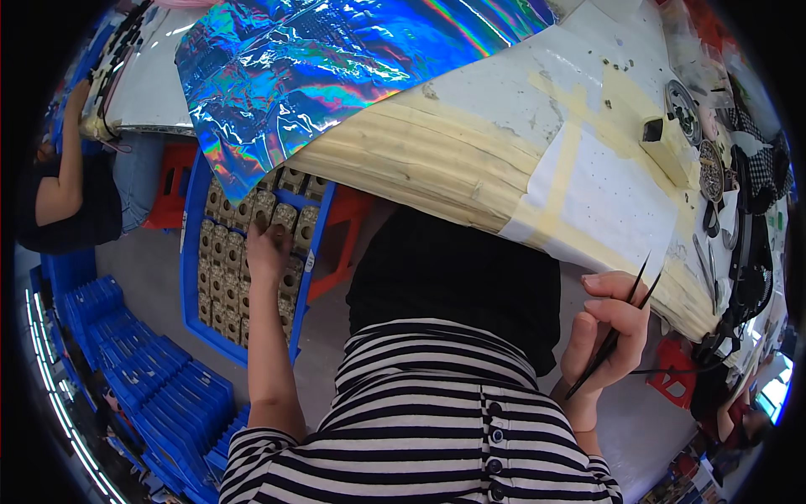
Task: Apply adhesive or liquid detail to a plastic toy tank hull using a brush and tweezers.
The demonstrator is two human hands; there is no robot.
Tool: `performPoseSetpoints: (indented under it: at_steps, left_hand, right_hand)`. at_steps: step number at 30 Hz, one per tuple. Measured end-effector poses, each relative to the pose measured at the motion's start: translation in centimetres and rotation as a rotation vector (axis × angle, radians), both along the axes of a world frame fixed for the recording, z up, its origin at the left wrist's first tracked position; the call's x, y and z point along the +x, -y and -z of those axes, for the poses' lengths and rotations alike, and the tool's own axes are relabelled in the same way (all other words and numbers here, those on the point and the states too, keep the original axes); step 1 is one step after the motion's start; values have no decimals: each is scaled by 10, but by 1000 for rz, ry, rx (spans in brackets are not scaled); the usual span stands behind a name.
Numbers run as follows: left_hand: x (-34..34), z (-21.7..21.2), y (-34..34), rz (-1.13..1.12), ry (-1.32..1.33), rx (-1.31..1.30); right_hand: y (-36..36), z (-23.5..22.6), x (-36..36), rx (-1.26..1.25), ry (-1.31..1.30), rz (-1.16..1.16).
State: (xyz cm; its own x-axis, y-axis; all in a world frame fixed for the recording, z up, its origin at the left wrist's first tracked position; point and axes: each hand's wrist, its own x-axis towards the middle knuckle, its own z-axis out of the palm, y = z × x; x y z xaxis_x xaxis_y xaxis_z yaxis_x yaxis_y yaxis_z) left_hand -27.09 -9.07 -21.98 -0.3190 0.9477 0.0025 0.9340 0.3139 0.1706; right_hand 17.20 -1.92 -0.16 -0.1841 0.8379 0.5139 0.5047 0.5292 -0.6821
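Observation:
At the left, my left hand (269, 252) reaches down into a blue tray (189, 277). Its fingers close on the near end of one small beige, glittery, rounded-oblong piece (264, 203) among rows of similar pieces (220, 244). The piece seems to be still in its row; part of it is hidden by the fingers. Black tweezers (606, 349) are in my right hand (617, 323), which is raised beside the table's right front edge. Their two tips stand apart, pointing up and away, with nothing visible between them.
Iridescent blue film (336, 76) covers the far left of the worktable (437, 155) and overhangs the tray. White paper (600, 197) is taped at the right, near a small box (669, 151) and metal tools (705, 265). Blue trays (159, 386) are stacked lower left; another person (71, 193) sits beyond.

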Motion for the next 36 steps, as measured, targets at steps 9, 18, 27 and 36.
performPoseSetpoints:
  at_steps: [9, 18, 27, 36]
  left_hand:
    - [-10, -7, -3, 36, 101, -28]
    - [10, -22, 13, 207, 5, 394]
    - [51, -35, 14, 261, 9, 547]
    - [61, -46, 8, 362, 4, 560]
  right_hand:
    - [1, 0, 1, 0, 4, -9]
    - [1, 1, 0, -7, -1, -5]
    - [2, 0, -3, -9, -5, -18]
    - [4, 1, -4, -4, -7, -11]
